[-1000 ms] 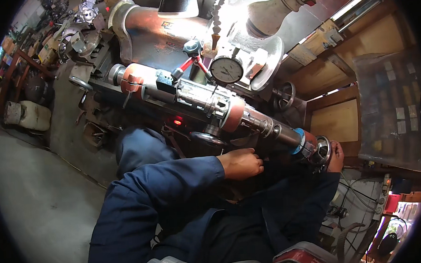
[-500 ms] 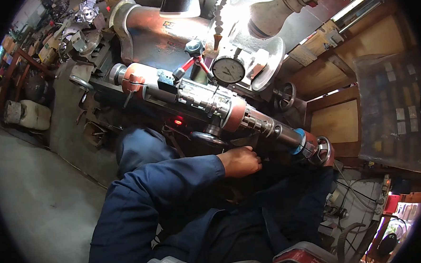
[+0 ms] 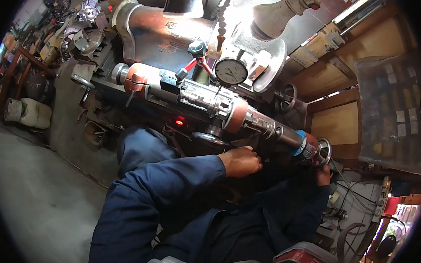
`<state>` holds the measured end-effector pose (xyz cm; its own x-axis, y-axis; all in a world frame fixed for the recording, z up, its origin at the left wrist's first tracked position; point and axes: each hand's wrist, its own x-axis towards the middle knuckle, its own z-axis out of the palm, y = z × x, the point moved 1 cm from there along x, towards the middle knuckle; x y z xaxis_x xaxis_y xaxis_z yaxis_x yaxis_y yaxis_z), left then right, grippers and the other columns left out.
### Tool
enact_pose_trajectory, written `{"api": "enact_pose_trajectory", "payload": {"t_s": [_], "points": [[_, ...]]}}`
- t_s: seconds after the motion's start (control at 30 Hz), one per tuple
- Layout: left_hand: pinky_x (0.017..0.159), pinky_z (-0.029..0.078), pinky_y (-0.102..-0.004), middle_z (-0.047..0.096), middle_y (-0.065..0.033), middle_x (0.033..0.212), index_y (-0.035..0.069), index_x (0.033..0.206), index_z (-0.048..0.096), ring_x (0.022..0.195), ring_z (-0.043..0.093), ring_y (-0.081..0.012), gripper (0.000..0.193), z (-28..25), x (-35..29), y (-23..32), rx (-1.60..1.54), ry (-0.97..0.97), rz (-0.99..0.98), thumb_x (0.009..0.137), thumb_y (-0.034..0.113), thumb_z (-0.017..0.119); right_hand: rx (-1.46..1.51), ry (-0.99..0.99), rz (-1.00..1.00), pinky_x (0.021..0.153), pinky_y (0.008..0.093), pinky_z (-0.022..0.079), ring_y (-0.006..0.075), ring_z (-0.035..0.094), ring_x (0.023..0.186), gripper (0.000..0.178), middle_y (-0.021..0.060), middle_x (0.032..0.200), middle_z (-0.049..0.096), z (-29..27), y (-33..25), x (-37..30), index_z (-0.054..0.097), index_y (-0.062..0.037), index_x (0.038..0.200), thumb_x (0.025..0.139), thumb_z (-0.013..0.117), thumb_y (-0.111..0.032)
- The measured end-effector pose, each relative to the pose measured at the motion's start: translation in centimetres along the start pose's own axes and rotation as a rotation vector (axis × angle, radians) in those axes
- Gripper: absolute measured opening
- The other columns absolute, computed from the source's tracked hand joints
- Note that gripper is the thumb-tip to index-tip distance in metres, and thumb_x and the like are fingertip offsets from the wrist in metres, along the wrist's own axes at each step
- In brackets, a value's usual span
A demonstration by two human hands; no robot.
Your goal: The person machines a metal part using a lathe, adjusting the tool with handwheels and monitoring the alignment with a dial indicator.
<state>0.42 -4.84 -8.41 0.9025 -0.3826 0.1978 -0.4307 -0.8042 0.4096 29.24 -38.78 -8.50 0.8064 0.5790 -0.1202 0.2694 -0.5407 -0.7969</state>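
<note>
My left hand (image 3: 243,161) is closed beside a small chrome handwheel (image 3: 211,139) on the machine's front; whatever its fingers hold is hidden. At the machine's right end, my right hand (image 3: 322,172) reaches up from below to another chrome handwheel (image 3: 323,152), its fingers at the lower rim and partly out of sight. Between the hands and the lamp-lit area runs a bright metal shaft assembly (image 3: 199,96) with a red-painted collar (image 3: 235,116) round it. A round white dial gauge (image 3: 231,72) stands over the shaft beside a red jointed arm (image 3: 191,64) with a black knob.
A large rusty-red cylindrical housing (image 3: 167,31) lies behind the shaft. Two lamps, one black (image 3: 183,3) and one grey (image 3: 273,21), hang over it. A dark handwheel (image 3: 286,98) sits at the back. At the left, a dirty white jug (image 3: 33,113) stands on the floor.
My right hand has come into sight at the right-end handwheel. My left hand keeps its place. The whole machine appears shifted very slightly in view.
</note>
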Motion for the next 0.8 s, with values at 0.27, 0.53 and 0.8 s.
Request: {"api": "enact_pose_trajectory", "payload": {"t_s": [0.27,0.53,0.8], "points": [[0.082,0.045,-0.0341,0.064,-0.0039,0.087,0.011,0.087,0.061,0.090,0.064,-0.0200,0.009,1.1,0.0,-0.1,0.016,0.039,-0.003,0.080,0.014,0.056,0.199,0.054,0.015,0.068,0.0235,0.046,0.0076,0.056,0.075,0.032,0.0007,0.087,0.063,-0.5,-7.2,-3.0,0.059,-0.0001,0.113,0.095,0.060,-0.026],[0.082,0.046,-0.0354,0.064,-0.0046,0.088,0.009,0.088,0.060,0.091,0.064,-0.0215,0.011,0.5,0.3,0.1,0.016,-0.006,0.027,0.081,0.015,0.055,0.239,0.357,-0.101,0.062,0.0219,0.040,0.0057,0.051,0.068,0.028,0.0006,0.080,0.060,0.7,-9.7,-0.6,0.061,-0.0033,0.107,0.098,0.055,-0.029],[0.093,0.045,-0.0406,0.058,-0.0133,0.110,0.003,0.113,0.055,0.107,0.057,-0.0297,0.029,-4.0,1.7,5.7,-0.579,0.473,0.008,0.087,0.014,0.059,0.270,0.115,-0.291,0.089,0.0356,0.043,0.0243,0.058,0.098,0.041,0.0137,0.106,0.063,5.9,-19.5,-7.0,0.061,-0.0006,0.105,0.101,0.040,-0.036]]}}
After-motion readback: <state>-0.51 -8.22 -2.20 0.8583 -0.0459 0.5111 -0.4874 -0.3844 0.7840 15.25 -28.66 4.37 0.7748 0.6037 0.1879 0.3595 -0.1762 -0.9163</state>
